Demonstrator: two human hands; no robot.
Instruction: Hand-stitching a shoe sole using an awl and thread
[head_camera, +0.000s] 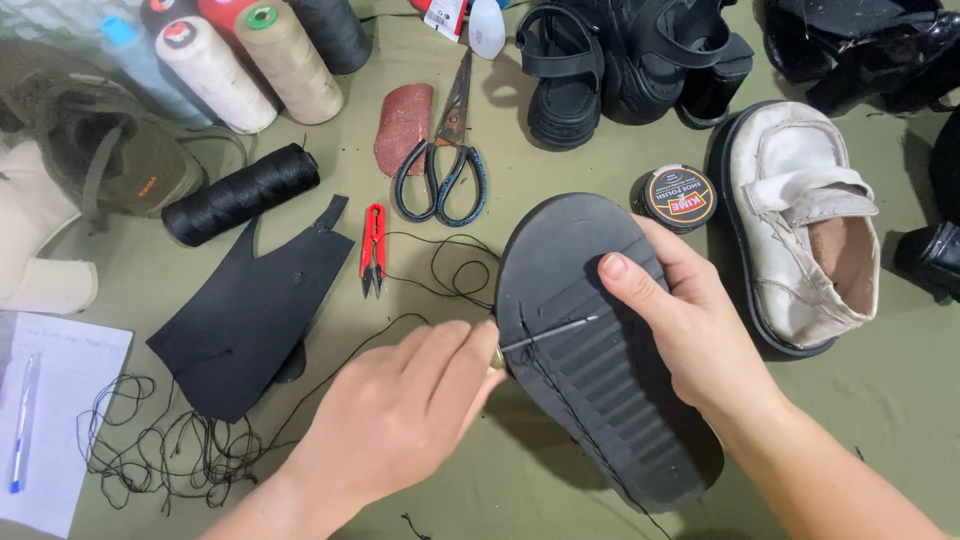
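Left hand (400, 415) pinches the butt of a thin metal awl needle (550, 333), fingers closed on it, tip lying across the ribbed black rubber shoe sole (590, 360), which sits sole-up mid-counter; right hand (680, 320) wraps the sole's right edge, thumb pressed on the tread. Black thread (180, 450) runs from the needle along the sole and piles loose on the olive-green cloth counter (880, 400) at lower left, beside a flat black leather piece (250, 310). Red thread snips (373, 245), blue-handled scissors (440, 160), black thread spool (240, 193), round polish tin (678, 197) and worn white leather shoe (800, 220) lie behind.
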